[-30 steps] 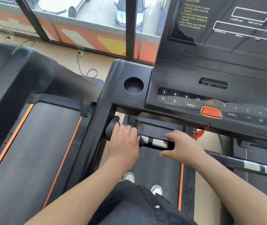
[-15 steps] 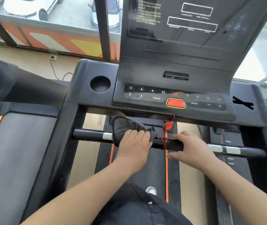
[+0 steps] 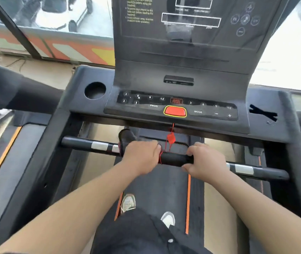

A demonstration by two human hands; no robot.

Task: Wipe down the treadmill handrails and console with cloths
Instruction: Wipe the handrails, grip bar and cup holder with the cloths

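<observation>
Left hand: I have my left hand (image 3: 142, 156) on the front handrail (image 3: 175, 160), its fingers (image 3: 151, 146) curled over the top and clamped round a dark cloth (image 3: 126, 137). Wrapped that way, I judge, the cloth can reach round the tube in one pass.
Cloth: it sits under those fingers and the palm. A loose flap stands up just beyond the fingertips, on the console side.
Right hand: my right hand (image 3: 205, 160) grips the bare bar, fingers (image 3: 194, 150) hooked over and thumb below. No cloth shows under it. I read it as a brace that steadies me while the other hand rubs.
Between the fingers: a short run of black grip lies uncovered. A red cord crosses it, touching the left knuckles, and the red safety clip (image 3: 170, 139) hangs just beyond that gap.
Outside the fingers: a silver sensor plate (image 3: 99, 145) lies just left of the cloth, and another lies to the right of the right hand.
Console: the console (image 3: 182, 68) rises above and beyond both sets of fingers, untouched and greyish with film. I judge it is not yet wiped.
Risk: the cord lies so close to the cloth that it could snag and pull the key free.
</observation>
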